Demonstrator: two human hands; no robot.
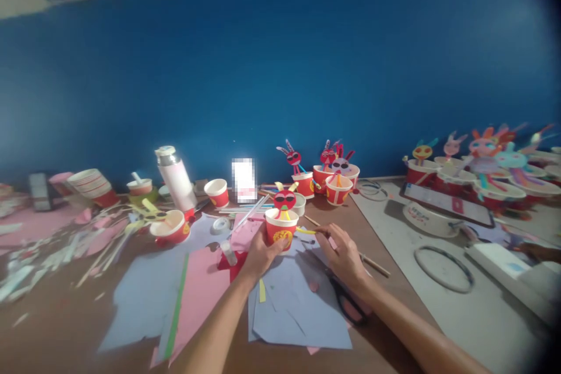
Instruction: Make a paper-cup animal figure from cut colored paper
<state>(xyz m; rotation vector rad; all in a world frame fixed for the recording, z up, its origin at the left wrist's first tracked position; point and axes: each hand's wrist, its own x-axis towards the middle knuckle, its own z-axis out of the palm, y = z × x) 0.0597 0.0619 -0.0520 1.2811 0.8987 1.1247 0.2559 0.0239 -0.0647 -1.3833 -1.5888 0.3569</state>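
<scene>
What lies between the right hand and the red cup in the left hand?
In the head view, a thin yellow strip spans the gap from the red cup to the right hand.

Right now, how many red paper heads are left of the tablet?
3: a yellow-eared head in the left hand's red paper cup, a pale-eared head behind it, a third head farther right. More may be hidden.

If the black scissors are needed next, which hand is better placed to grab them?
Probably the right hand: the scissors lie beside it, though it pinches a yellow strip. The left hand is farther, holding the red cup.
</scene>
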